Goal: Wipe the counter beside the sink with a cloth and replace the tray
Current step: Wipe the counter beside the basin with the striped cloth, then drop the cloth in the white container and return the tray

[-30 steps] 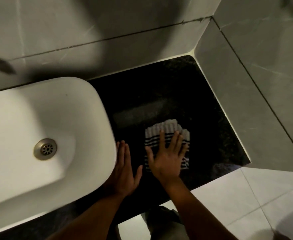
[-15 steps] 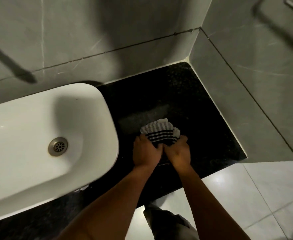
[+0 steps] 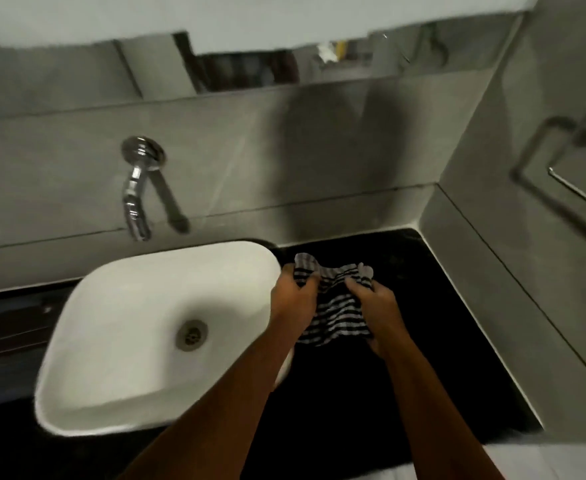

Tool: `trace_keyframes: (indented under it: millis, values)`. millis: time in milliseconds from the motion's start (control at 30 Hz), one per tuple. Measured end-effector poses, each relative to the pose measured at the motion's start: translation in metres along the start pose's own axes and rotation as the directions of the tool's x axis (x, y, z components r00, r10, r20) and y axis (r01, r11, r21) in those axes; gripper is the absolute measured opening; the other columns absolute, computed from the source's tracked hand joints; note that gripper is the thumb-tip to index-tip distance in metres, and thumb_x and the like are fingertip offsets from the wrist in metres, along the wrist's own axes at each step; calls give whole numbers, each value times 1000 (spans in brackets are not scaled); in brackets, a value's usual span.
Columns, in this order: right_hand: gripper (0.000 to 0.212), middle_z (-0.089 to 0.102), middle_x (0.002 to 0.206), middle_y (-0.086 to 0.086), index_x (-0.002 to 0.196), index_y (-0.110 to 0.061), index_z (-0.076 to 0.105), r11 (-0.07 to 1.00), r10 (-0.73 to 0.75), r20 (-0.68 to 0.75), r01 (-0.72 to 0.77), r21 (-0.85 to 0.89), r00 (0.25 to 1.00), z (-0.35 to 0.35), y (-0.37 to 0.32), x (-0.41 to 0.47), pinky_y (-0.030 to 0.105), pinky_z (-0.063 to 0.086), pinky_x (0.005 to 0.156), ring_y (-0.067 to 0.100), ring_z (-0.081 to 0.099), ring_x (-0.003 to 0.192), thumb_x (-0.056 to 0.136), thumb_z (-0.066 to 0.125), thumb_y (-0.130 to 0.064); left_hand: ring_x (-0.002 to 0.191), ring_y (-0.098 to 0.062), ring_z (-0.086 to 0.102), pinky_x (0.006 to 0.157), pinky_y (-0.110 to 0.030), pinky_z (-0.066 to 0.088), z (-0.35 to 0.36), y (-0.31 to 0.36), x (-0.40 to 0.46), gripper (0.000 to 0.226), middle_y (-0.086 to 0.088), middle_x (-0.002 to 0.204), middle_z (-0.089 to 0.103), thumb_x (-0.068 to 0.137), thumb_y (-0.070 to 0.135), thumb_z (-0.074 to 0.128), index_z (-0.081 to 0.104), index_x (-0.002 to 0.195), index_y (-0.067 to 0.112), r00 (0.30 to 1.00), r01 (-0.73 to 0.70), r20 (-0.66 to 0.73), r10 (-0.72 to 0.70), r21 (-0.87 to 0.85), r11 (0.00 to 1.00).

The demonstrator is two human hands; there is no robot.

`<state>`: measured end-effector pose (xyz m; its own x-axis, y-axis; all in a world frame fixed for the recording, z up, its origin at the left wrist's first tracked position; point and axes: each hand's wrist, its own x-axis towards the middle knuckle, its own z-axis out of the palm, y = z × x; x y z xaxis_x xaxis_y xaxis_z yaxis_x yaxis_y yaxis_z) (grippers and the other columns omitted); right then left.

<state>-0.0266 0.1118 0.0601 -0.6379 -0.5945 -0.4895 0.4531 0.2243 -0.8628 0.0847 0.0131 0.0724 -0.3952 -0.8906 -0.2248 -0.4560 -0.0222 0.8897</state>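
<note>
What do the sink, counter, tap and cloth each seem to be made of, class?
Sink: likely glazed ceramic; smooth, white, softly shiny.
Counter: probably polished stone, perhaps granite; black and faintly speckled.
Tap: chromed metal; mirror-bright highlights.
Cloth: soft woven fabric, striped dark and light; it bunches and folds in the hands.

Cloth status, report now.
Left hand and right hand both gripping cloth, bunched above counter beside sink. No tray visible. Nothing obstructing.
</note>
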Motion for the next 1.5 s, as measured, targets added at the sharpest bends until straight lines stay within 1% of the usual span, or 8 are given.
trace_keyframes:
  millis: [300,500,700,967,1100,1233,1367,1500]
  values:
    - [24,77,101,7,111,-14,70,912,-80,483,260,-317,872,239,8,-48,46,59,89,27,74,94,87,67,-11,93,-23,67,79,-28,49,-236,-61,-16,11,0,93,69,94,24,56,60,100,15,876,40,-476,-74,-80,996]
    - [26,77,103,2,110,-18,69,744,117,807,488,-457,578,428,69,-129,42,59,90,22,73,96,87,66,-7,108,-27,66,92,-28,47,-400,-151,-96,24,-12,113,71,90,11,61,61,114,8,594,138,-736,-325,-305,942]
    - [30,75,107,12,111,-11,70,439,346,879,772,-460,328,578,172,-231,37,57,87,25,70,96,82,68,-6,107,-30,66,98,-44,52,-509,-253,-189,27,-13,113,70,85,11,61,58,112,7,350,247,-773,-529,-468,848]
    - [50,51,145,12,142,-16,49,178,407,833,862,-474,374,682,284,-281,36,45,109,31,53,130,93,58,-13,109,-33,65,93,-38,51,-572,-356,-205,27,-17,113,69,85,8,59,52,110,4,197,360,-754,-627,-539,762]
    - [39,60,135,13,130,-13,60,180,425,762,779,-601,489,694,319,-275,36,49,104,32,58,122,91,57,-9,111,-33,64,96,-39,51,-574,-395,-194,32,-16,116,68,84,4,57,50,115,5,214,411,-696,-685,-572,710]
    - [47,61,135,13,137,-12,55,113,538,710,796,-595,454,688,329,-249,36,49,104,30,59,122,90,62,-10,108,-33,64,93,-37,49,-567,-416,-184,36,-17,112,68,83,8,61,48,116,4,269,493,-644,-716,-547,677]
    - [38,67,109,14,125,1,63,259,530,706,702,-663,470,690,299,-218,37,52,99,22,63,100,88,67,-5,114,-35,62,100,-38,49,-580,-422,-182,51,-20,120,63,78,26,73,53,119,2,273,638,-559,-783,-504,582]
    - [33,70,117,16,118,-7,68,348,327,683,589,-729,653,683,227,-165,38,54,99,29,68,107,86,65,-14,116,-42,50,95,-46,47,-598,-393,-155,61,-23,123,51,76,36,60,47,122,-2,204,894,-792,-576,-90,440]
